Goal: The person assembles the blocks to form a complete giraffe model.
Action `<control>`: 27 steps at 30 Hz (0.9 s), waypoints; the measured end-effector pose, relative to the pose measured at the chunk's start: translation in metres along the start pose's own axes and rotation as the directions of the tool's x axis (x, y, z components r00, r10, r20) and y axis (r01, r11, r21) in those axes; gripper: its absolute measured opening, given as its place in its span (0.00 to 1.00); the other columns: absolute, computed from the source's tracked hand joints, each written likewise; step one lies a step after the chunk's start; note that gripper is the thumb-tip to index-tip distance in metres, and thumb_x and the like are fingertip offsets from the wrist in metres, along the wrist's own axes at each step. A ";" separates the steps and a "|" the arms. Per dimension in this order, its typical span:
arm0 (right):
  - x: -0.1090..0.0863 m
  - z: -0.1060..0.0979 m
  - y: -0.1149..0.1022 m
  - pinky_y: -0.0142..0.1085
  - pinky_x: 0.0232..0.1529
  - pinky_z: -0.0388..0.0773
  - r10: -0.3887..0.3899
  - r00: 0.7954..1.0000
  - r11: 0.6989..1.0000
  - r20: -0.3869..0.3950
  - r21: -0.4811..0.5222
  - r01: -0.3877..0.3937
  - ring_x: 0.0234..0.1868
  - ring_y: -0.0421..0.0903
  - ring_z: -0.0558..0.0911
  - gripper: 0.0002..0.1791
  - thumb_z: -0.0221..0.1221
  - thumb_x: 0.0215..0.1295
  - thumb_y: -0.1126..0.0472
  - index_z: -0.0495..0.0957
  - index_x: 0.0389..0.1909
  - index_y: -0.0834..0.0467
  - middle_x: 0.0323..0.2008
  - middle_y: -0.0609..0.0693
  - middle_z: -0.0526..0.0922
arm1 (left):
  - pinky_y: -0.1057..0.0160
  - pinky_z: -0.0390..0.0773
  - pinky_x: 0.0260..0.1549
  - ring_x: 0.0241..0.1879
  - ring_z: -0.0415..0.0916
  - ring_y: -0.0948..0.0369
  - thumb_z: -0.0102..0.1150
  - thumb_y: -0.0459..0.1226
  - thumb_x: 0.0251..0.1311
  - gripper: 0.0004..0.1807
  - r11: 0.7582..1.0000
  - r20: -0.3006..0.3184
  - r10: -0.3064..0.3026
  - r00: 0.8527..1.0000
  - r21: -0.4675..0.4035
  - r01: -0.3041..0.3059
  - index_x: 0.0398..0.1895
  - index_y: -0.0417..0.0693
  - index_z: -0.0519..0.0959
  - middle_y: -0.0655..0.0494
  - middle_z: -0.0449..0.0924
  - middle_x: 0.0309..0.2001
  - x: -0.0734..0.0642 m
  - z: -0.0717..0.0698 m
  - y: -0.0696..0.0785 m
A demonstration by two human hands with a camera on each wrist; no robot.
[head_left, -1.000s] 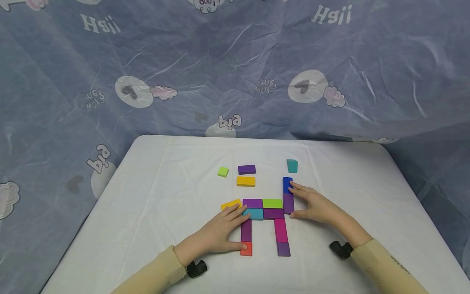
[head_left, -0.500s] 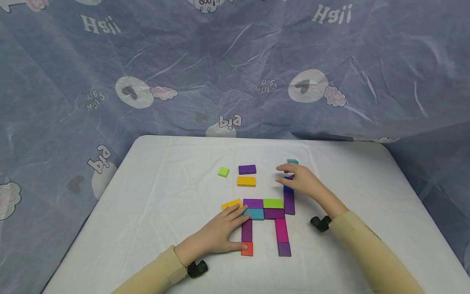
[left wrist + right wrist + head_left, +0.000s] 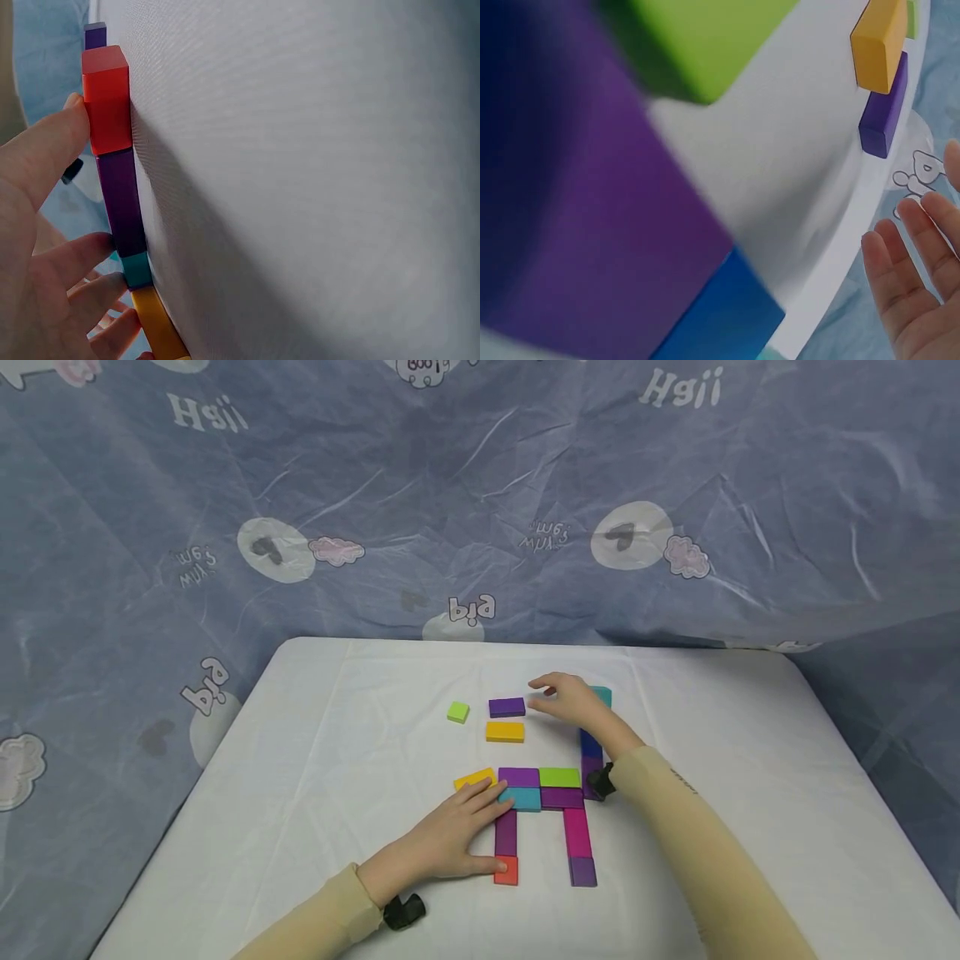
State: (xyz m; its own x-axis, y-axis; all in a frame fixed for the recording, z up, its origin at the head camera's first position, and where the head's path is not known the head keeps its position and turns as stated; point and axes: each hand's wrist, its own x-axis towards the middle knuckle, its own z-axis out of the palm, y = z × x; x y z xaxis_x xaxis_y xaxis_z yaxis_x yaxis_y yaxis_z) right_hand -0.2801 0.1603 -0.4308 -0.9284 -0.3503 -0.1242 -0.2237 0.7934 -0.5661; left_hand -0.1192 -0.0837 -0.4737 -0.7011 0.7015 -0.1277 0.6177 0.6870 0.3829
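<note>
My left hand (image 3: pixel 442 835) lies with spread fingers along a flat figure of coloured blocks. Its thumb touches the red block (image 3: pixel 512 878), while the fingertips rest by the teal block (image 3: pixel 528 800) and the tilted yellow block (image 3: pixel 472 776). In the left wrist view, a dark purple block (image 3: pixel 121 202) stands between the red and teal ones. My right hand (image 3: pixel 573 703) hovers, holding nothing, with loosely bent fingers just right of a loose purple block (image 3: pixel 507 707). Below that block lies another yellow block (image 3: pixel 506 732). Under the right forearm, a blue block (image 3: pixel 591 744) is partly covered.
A small green block (image 3: pixel 458 712) lies at the back left, and a teal piece (image 3: pixel 603 695) shows behind my right hand. Magenta (image 3: pixel 577 832) and purple (image 3: pixel 582 872) blocks form the figure's right leg. A white cloth covers the table (image 3: pixel 360 735); a patterned curtain (image 3: pixel 420 485) hangs behind.
My right hand has left the blue and purple column and moved left and away, up to the loose purple block. The left hand has stayed in place.
</note>
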 end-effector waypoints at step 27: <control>0.023 0.025 -0.018 0.46 0.64 0.73 -0.019 0.994 0.969 0.107 -0.242 0.044 0.54 0.53 0.79 0.23 0.63 0.66 0.59 0.78 0.60 0.62 0.55 0.59 0.81 | 0.51 0.58 0.73 0.78 0.46 0.54 0.58 0.64 0.58 0.46 1.000 -0.004 -0.003 1.000 0.014 0.003 0.77 0.56 0.58 0.57 0.49 0.79 0.001 0.001 0.000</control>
State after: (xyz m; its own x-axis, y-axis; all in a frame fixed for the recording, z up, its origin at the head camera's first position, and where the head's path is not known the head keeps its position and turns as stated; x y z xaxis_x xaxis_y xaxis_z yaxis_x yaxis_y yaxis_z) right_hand -0.2897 0.1251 -0.4438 -0.8868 -0.4164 -0.2004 -0.3298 0.8741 -0.3567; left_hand -0.1199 -0.0829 -0.4745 -0.7043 0.6988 -0.1250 0.6206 0.6915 0.3697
